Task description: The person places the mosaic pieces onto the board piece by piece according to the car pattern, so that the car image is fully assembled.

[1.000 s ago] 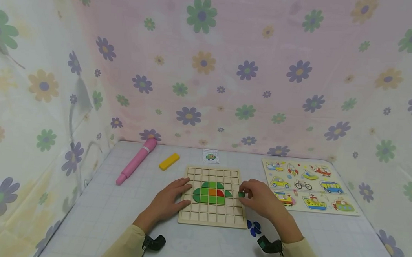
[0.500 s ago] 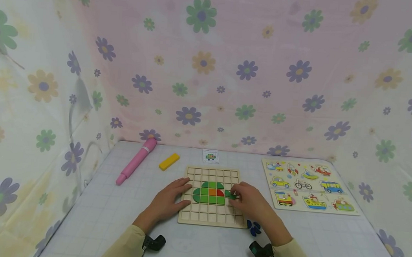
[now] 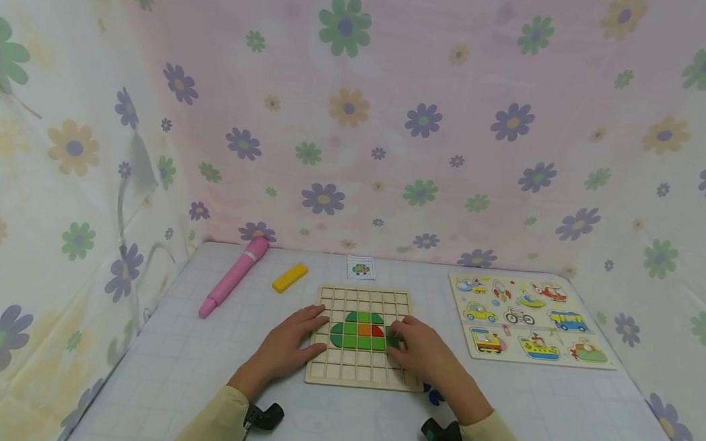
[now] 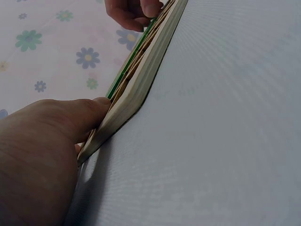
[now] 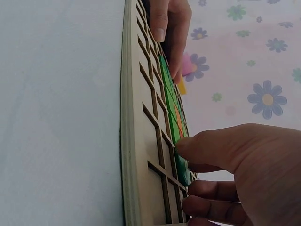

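Note:
A square wooden grid board (image 3: 336,372) lies on the table, with green, orange and red tiles (image 3: 364,336) set in its middle cells. My left hand (image 3: 287,340) rests on the board's left edge, fingers spread and thumb on the rim. At the right end of the coloured pattern, my right hand (image 3: 427,348) pinches a dark green rounded tile (image 5: 183,170) with thumb and curled fingers. That tile lies at the grid's surface; the fingers partly cover it in the head view. Several dark blue tiles (image 3: 435,395) lie by the board's lower right corner, partly hidden by the right hand.
Behind the board is a small picture card (image 3: 361,268). A yellow block (image 3: 290,278) and a pink tube-shaped thing (image 3: 234,277) lie to the left. A vehicle puzzle board (image 3: 529,319) lies to the right. Flowered cloth (image 3: 357,146) walls the back and sides.
My right hand has moved left from beyond the board's right edge onto the grid, bringing the dark green tile beside the pattern. The left hand has stayed in place.

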The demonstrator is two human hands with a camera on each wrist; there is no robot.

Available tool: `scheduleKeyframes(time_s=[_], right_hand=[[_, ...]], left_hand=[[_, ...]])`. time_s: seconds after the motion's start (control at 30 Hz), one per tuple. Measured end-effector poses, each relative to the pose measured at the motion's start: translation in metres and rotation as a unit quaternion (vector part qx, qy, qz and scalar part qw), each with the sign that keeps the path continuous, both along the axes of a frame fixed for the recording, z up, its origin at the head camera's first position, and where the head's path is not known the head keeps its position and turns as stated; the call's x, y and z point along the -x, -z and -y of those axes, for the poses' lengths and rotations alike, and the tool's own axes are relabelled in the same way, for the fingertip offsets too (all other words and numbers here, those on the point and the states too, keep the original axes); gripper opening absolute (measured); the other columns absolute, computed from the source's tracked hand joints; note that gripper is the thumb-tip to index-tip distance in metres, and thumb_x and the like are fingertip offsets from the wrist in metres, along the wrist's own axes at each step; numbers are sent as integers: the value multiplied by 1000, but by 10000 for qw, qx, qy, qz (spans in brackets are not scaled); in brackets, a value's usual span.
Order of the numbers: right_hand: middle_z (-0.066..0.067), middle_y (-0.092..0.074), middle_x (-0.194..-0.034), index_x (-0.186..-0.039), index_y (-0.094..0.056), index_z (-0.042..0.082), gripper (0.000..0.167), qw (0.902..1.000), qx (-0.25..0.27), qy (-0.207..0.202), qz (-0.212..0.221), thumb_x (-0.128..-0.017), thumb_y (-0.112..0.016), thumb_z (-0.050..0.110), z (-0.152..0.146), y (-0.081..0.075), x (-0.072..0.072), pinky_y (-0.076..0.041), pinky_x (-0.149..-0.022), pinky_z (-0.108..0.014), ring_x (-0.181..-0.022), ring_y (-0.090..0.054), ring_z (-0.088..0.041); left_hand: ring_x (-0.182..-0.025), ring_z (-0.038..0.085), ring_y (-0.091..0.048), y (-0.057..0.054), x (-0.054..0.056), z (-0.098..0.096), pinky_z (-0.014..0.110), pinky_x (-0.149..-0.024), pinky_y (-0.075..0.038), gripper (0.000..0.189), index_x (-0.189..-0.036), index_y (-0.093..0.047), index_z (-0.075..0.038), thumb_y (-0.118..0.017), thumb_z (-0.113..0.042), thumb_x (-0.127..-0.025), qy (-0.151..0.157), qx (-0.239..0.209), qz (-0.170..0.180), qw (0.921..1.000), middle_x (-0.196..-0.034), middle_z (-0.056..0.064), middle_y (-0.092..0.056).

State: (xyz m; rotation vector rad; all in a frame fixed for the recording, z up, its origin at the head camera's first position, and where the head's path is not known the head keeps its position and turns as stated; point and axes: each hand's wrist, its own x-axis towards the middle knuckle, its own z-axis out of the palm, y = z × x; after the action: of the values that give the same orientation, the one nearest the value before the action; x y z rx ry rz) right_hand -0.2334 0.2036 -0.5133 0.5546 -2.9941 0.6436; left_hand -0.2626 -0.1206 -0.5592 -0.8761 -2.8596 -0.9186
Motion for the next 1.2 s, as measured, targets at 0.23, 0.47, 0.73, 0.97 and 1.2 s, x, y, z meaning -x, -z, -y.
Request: scheduleKeyframes(time_s=[0.23,0.47,0.73,0.97,1.2], right_hand=[[8,-63,-96,-104,-77,20,20,9999,111,18,41,-90,-89,12,-4,-2,0,-55,-74,-34,-80,-54,-10],[7,-63,-93,-100,-76,17,18,9997,200,17,134,-91,-88,7,-2,-5,1,-55,-74,-35,-80,-55,-12],[10,-60,-87,-98,-76,17,18,9996,244,59,139,-91,-88,7,-1,-6,-1,-53,-72,-34,-78,-53,-12],[10,-61,-87,-99,-75,17,18,9995,271,69,152,-91,-88,7,-1,-6,-1,-54,-73,-34,-78,-54,-12],[11,-61,-87,-98,-75,17,19,9995,267,30,137,-91,-88,6,-1,-5,0,-54,-73,-32,-79,-54,-11]], left_hand=[[-159,30,-35,0,0,0,56,-124,-35,57,-156,-61,-14,-73,-37,-104,45,-17,-17,10000,-170,3,-44],[-159,31,-35,-2,-1,0,56,-125,-34,58,-156,-61,-13,-74,-36,-104,21,-21,8,10000,-170,4,-44],[-159,31,-35,-2,-1,0,56,-125,-34,58,-156,-61,-14,-74,-37,-104,8,6,9,10000,-170,3,-44],[-159,31,-35,-3,-1,0,57,-125,-34,57,-155,-61,-13,-74,-35,-104,29,-31,29,10000,-170,4,-44],[-159,31,-35,-2,-1,0,57,-124,-35,57,-155,-61,-13,-74,-36,-104,59,-56,33,10000,-170,4,-44]])
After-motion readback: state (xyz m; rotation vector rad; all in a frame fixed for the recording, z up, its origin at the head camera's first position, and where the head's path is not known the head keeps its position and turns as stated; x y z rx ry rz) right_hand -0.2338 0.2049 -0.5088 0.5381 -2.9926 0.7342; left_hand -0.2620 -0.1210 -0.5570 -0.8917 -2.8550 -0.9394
